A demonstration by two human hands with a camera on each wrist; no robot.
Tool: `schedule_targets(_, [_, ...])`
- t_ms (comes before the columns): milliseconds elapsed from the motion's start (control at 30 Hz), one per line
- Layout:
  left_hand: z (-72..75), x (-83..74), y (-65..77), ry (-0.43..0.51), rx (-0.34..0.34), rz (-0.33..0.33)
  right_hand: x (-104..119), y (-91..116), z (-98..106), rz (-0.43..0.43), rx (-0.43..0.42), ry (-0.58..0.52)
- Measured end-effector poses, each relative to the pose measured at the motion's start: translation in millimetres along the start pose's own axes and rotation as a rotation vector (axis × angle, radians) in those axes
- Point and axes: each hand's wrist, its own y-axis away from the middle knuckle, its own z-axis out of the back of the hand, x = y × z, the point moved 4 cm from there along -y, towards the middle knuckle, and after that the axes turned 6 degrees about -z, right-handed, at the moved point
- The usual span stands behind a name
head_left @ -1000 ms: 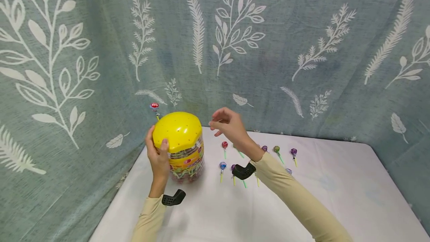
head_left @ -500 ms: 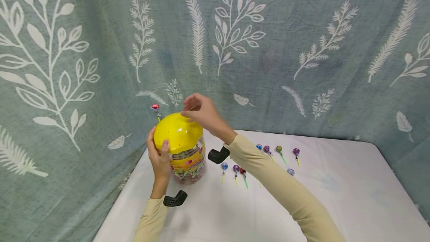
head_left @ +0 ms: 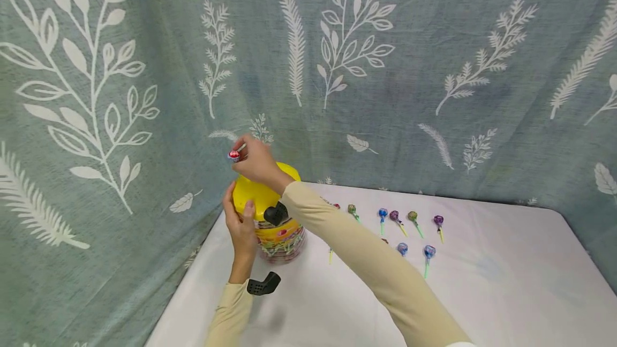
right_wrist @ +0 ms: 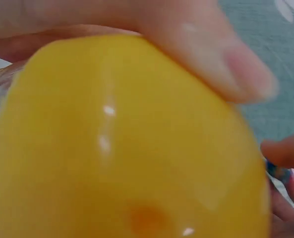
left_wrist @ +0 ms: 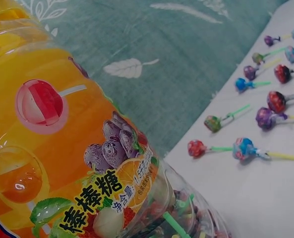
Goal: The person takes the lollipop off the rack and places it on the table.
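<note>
A clear plastic jar (head_left: 281,245) of lollipops stands at the table's left, topped by a yellow lid (head_left: 250,191) dotted with small holes. My left hand (head_left: 241,234) grips the lid's near left side, its thumb on the front. Reaching over the lid, my right hand (head_left: 260,162) pinches a red-wrapped lollipop (head_left: 234,155) at the far left edge; the lower end of its stick is hidden. In the left wrist view the printed label (left_wrist: 82,139) fills the left half. The right wrist view is mostly yellow lid (right_wrist: 132,124), with my left thumb (right_wrist: 206,59) across it.
Loose lollipops (head_left: 412,217) lie in rough rows on the white table (head_left: 472,293), right of the jar; my right sleeve (head_left: 356,253) covers some. A grey-green leaf-patterned curtain (head_left: 366,95) hangs behind and to the left.
My right hand has come left from beside the jar, across the lid, to the red lollipop at its far edge. My left hand still grips the lid. The head view has shifted slightly.
</note>
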Motion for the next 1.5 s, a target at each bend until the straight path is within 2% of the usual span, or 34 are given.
schedule_targets(167, [-11.4, 0.2, 3.4, 0.019, 0.006, -0.002, -5.6, 1.9, 1.5, 0.045, -0.06, 0.077])
schedule_targets(333, [-19.4, 2.3, 6.1, 0.017, 0.009, -0.005, -9.2, 6.0, 19.6, 0.114, -0.179, -0.06])
schedule_targets(433, [-18.0, 14.2, 7.5, 0.007, -0.002, -0.01, -6.1, 12.4, 34.9, 0.185, -0.237, -0.164])
schedule_targets(533, [-14.0, 11.4, 6.5, -0.012, -0.006, -0.017, -2.0, 22.4, 51.0, 0.214, -0.26, -0.203])
schedule_targets(700, [-7.3, -5.0, -0.3, -0.012, -0.008, -0.036, -0.6, 38.6, 79.1, 0.188, -0.288, -0.166])
schedule_targets(933, [-4.6, -0.2, 0.7, 0.013, -0.018, -0.031, -20.7, 58.2, 112.3, 0.131, -0.304, -0.211])
schedule_targets(1067, [-5.8, 3.5, 1.3, 0.015, -0.01, -0.033, -32.8, 71.3, 130.4, 0.101, -0.328, -0.192])
schedule_targets(1367, [-4.8, 5.4, -0.5, 0.025, -0.029, -0.065, -59.4, 101.5, 161.8, 0.071, -0.345, -0.197])
schedule_targets(1500, [-5.2, 4.9, 0.1, 0.025, -0.019, -0.057, -74.0, 116.3, 173.2, 0.022, -0.346, -0.206])
